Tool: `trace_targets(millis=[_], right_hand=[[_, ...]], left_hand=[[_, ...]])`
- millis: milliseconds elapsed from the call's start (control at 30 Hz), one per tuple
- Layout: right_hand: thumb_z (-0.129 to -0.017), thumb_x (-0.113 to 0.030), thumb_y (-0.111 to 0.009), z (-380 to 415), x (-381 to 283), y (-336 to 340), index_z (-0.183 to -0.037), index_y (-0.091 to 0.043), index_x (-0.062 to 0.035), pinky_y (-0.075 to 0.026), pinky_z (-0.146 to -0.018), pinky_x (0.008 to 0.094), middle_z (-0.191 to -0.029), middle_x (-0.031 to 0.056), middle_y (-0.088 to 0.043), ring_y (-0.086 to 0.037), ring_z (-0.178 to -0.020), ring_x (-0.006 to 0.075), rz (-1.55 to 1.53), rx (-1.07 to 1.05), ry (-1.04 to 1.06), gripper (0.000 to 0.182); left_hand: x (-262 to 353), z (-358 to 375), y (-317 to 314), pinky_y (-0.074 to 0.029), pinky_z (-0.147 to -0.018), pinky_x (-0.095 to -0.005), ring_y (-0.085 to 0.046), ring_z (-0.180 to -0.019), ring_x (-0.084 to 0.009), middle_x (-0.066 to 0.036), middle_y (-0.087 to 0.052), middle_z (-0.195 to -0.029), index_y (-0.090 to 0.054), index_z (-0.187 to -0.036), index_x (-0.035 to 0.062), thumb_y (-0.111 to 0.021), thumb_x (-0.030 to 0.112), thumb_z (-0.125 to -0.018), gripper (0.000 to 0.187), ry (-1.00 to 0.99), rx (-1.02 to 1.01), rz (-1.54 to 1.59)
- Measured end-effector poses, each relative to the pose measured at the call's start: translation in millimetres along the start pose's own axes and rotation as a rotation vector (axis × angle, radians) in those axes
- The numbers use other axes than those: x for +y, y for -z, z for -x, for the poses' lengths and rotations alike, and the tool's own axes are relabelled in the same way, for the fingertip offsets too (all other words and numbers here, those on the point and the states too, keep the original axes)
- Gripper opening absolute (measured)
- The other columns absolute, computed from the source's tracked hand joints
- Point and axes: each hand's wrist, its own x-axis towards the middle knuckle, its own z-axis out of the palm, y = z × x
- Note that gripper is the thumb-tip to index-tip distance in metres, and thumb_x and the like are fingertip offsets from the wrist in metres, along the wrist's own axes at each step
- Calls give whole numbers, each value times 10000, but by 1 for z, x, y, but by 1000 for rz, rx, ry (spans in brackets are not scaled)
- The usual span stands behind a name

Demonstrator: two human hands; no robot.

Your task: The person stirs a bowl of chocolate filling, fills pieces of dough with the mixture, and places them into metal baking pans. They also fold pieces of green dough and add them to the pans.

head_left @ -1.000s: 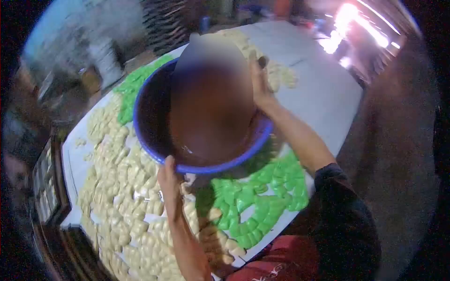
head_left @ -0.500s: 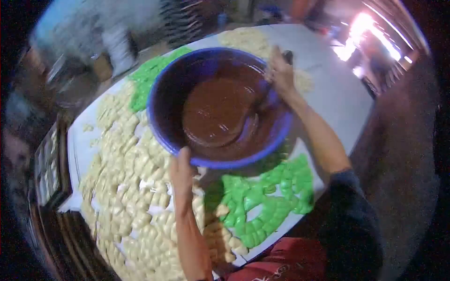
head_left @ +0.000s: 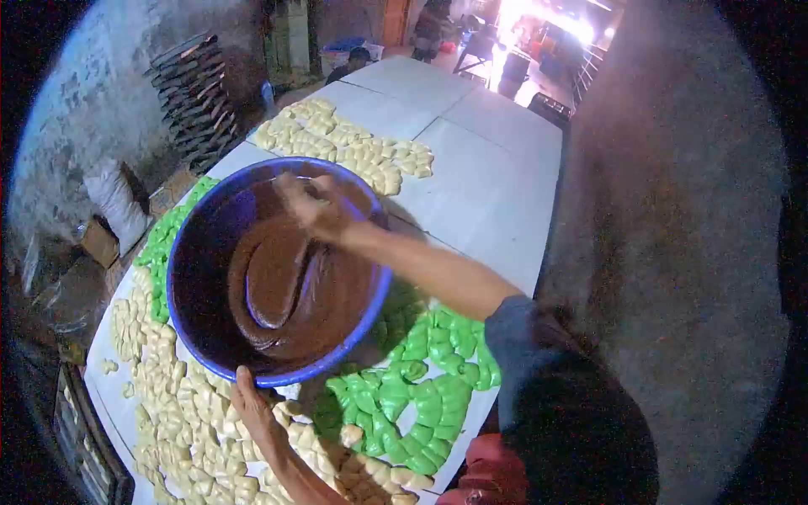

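A large blue basin [head_left: 278, 380] holds thick brown liquid [head_left: 273, 273], with a curved track across its surface. My left hand [head_left: 255, 410] grips the near rim of the basin, its thumb at the edge. Over the far inside of the basin my right hand [head_left: 316, 209], blurred by motion, is closed around a dark-handled tool; its lower end is hidden in the liquid. Pale dough-like pieces [head_left: 194, 421] and glossy green pieces [head_left: 421, 400] lie spread on the white table [head_left: 488, 181] around the basin.
More pale pieces [head_left: 337, 139] lie beyond the basin. A stack of dark slats [head_left: 194, 101] leans by the wall, near a white sack [head_left: 118, 202]. Another person [head_left: 353, 63] is beyond the table's far end. Dark trays [head_left: 84, 438] stand at left.
The view has swung, so the basin appears lower and further left. My right hand has swept from the basin's right rim to over its far inside. My left hand stays at the near rim.
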Motion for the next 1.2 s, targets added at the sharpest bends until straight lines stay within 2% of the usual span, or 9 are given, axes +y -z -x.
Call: trace_targets(millis=[133,167,300,433,567,800,933,1067,1200], right_hand=[[-971,-418,-495,48,-30,-21,-522,-467,-65,-358,-450,331,-469,26,-437,-432,-468,141,-43,-12,381,572],[-946,-516,-471,59,-46,-34,-558,-490,-52,-375,-509,366,-505,46,-450,-436,-497,171,-29,-187,274,605],[-954,-600,-400,18,-30,-115,-507,-369,-61,-262,-440,349,-478,-20,-395,-338,-473,115,-257,24,49,701],[-952,-610,-384,-48,-23,-108,-522,-354,-66,-238,-452,350,-455,110,-298,-266,-542,97,-85,-106,101,694],[-980,-525,-411,29,-43,-57,-582,-424,-82,-309,-467,323,-505,35,-410,-350,-501,101,-172,-249,62,595],[-979,-524,-421,-55,29,22,-563,-410,-127,-345,-472,283,-501,-7,-395,-385,-471,104,-248,258,-53,576],[-910,-675,-402,-152,29,-65,-628,-501,-102,-399,-516,317,-544,-10,-422,-439,-488,141,-194,401,-113,646],[-929,-647,-384,-165,-8,-186,-639,-396,-156,-351,-434,304,-524,-29,-365,-390,-451,114,-522,-99,35,571],[-936,-615,-417,-69,-52,-157,-621,-367,-160,-313,-422,295,-506,-29,-333,-343,-425,110,-485,-491,48,555]], left_hand=[[2,0,-4,-281,-534,-237,-350,-616,-47,69,-411,-710,-534,-879,111,-562,401,-950,300,-1,40,34],[1,0,-3,-302,-541,-233,-369,-632,-49,64,-429,-724,-535,-887,103,-564,405,-948,309,19,35,25],[-2,-1,-3,-362,-554,-239,-413,-635,-66,37,-465,-730,-534,-915,90,-568,413,-942,326,-5,59,0],[-5,-7,9,-386,-548,-249,-441,-633,-86,16,-485,-745,-545,-984,66,-563,437,-937,375,19,-9,-48],[-3,-2,-4,-404,-572,-256,-485,-667,-101,-6,-539,-798,-561,-1032,61,-549,438,-942,387,-9,39,37],[3,1,-6,-332,-546,-231,-410,-626,-70,26,-487,-745,-565,-953,33,-519,335,-966,306,23,72,-72],[-2,-6,3,-301,-508,-217,-375,-586,-39,69,-449,-686,-565,-922,59,-497,300,-984,258,7,-56,18],[3,-5,4,-338,-546,-218,-434,-610,-67,31,-523,-708,-577,-844,69,-518,400,-966,357,-28,-44,-53],[12,-2,4,-349,-553,-235,-439,-632,-65,30,-529,-733,-604,-962,22,-506,374,-977,366,15,-71,-73]])
